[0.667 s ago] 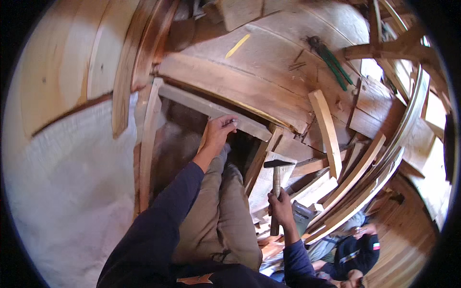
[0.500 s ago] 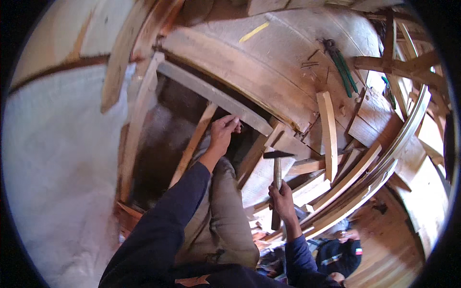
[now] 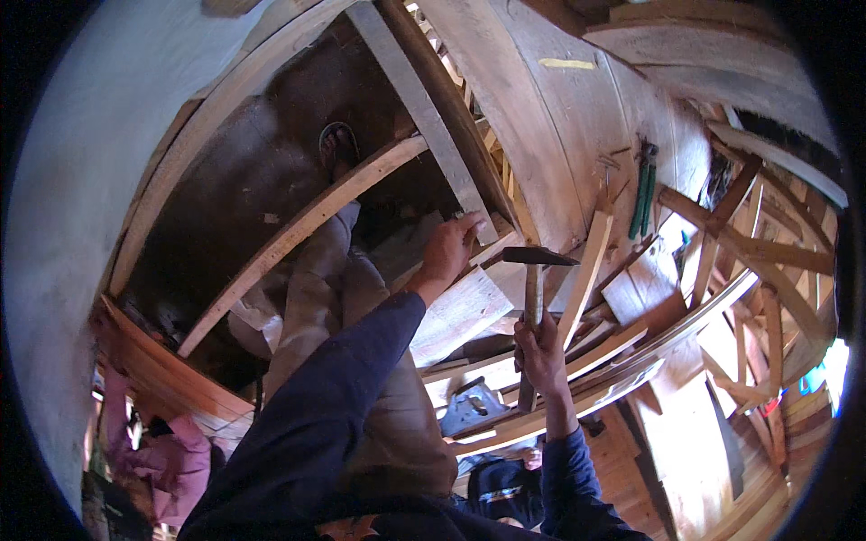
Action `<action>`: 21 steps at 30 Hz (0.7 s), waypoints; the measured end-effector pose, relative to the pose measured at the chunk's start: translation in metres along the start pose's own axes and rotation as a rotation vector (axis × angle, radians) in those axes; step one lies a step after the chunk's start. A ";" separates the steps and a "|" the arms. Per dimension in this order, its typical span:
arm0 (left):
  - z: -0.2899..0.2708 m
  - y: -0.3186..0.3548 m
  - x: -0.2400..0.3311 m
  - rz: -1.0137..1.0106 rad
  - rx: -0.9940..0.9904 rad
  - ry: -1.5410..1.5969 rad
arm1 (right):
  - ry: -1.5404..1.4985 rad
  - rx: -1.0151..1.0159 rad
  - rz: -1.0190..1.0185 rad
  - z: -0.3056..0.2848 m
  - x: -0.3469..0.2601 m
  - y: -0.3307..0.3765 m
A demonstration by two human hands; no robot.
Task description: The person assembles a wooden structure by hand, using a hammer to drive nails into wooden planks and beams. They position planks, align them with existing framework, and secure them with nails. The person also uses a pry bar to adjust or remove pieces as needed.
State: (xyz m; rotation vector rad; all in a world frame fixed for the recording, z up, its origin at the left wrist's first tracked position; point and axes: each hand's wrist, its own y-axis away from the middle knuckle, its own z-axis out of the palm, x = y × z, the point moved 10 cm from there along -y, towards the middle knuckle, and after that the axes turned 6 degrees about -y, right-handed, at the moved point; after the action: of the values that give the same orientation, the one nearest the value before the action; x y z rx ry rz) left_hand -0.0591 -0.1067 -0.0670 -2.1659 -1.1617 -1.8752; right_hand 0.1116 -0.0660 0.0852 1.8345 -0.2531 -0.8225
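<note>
Gripping hammer (image 3: 532, 298), right hand (image 3: 541, 353) clenched; left hand (image 3: 448, 252) grasping plank (image 3: 424, 117), fingertips hidden.

The wooden-handled hammer with a dark metal head (image 3: 532, 307) stands nearly upright, head uppermost and set crosswise to the handle; the lower part of the handle is gripped. The grey weathered straight wooden beam (image 3: 424, 117) runs diagonally from the upper centre down toward the right, across the dark opening, with fingers resting against its lower end, just left of the hammer head.
</note>
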 end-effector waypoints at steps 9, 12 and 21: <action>0.012 0.008 -0.010 0.094 0.037 0.032 | 0.573 -0.025 -0.488 0.005 -0.042 -0.036; 0.015 0.002 -0.002 0.125 0.010 0.019 | 0.617 -0.012 -0.519 0.008 -0.057 -0.039; 0.018 0.017 -0.012 0.113 0.029 -0.003 | 0.772 -0.060 -0.395 0.017 -0.059 -0.048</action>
State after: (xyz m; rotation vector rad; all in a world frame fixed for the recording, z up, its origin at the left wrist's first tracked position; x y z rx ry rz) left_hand -0.0342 -0.1162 -0.0748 -2.1709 -1.0365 -1.7982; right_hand 0.0477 -0.0272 0.0643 2.0300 0.6324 -0.3161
